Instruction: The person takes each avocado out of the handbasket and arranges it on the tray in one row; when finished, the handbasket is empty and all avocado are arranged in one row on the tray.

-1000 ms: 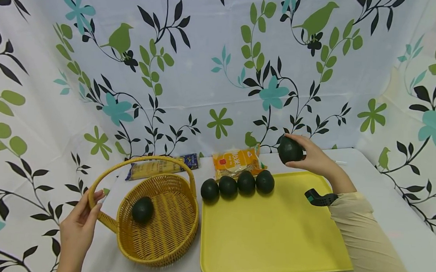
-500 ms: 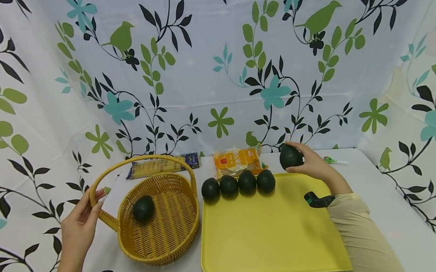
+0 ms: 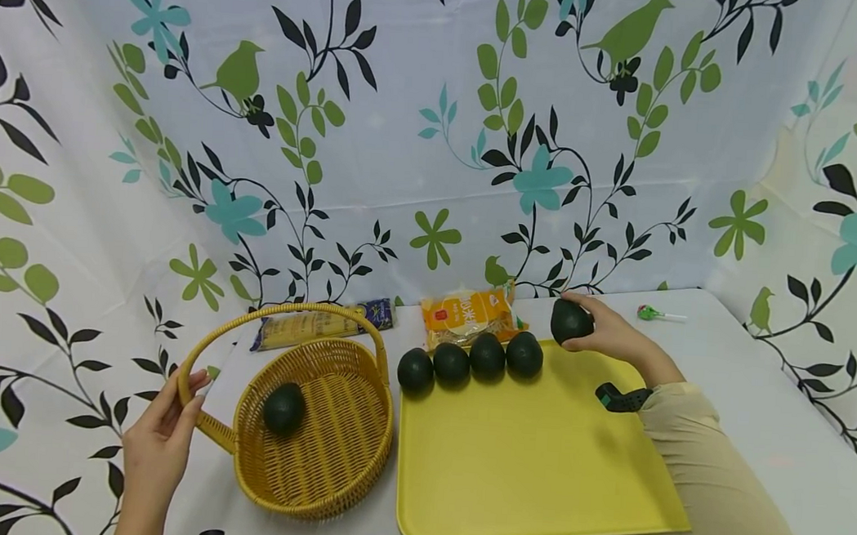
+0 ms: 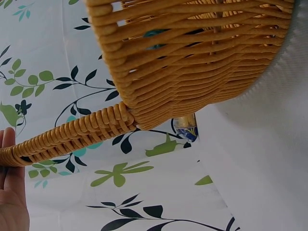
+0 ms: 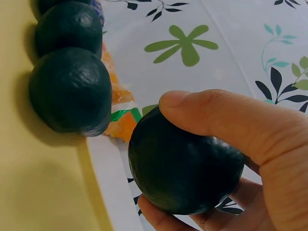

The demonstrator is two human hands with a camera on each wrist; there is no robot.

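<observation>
My left hand [image 3: 160, 435] grips the arched handle [image 3: 205, 352] of a yellow-brown wicker basket [image 3: 380, 461]. In the left wrist view, the handle [image 4: 72, 132] passes between thumb and fingers. One dark green avocado [image 3: 284, 409] lies inside the basket, toward its left. My right hand [image 3: 619, 338] holds another avocado [image 3: 571, 322] just above the far edge of a yellow tray [image 3: 534, 470]. Thumb and fingers wrap that avocado [image 5: 185, 163] in the right wrist view. Several more avocados [image 3: 488, 357] sit in a row along the tray's far left edge, to the left of the held one.
Behind the row lies an orange food packet [image 3: 465, 317]. A long yellow and blue packet [image 3: 314, 330] rests behind the basket. At the right back is a green-headed lollipop [image 3: 650, 313]. A patterned cloth [image 3: 376, 158] hangs behind the white table [image 3: 778, 452].
My right hand has come down toward the tray's far edge with the avocado, bringing the lollipop behind it into view. The left hand stays on the basket handle.
</observation>
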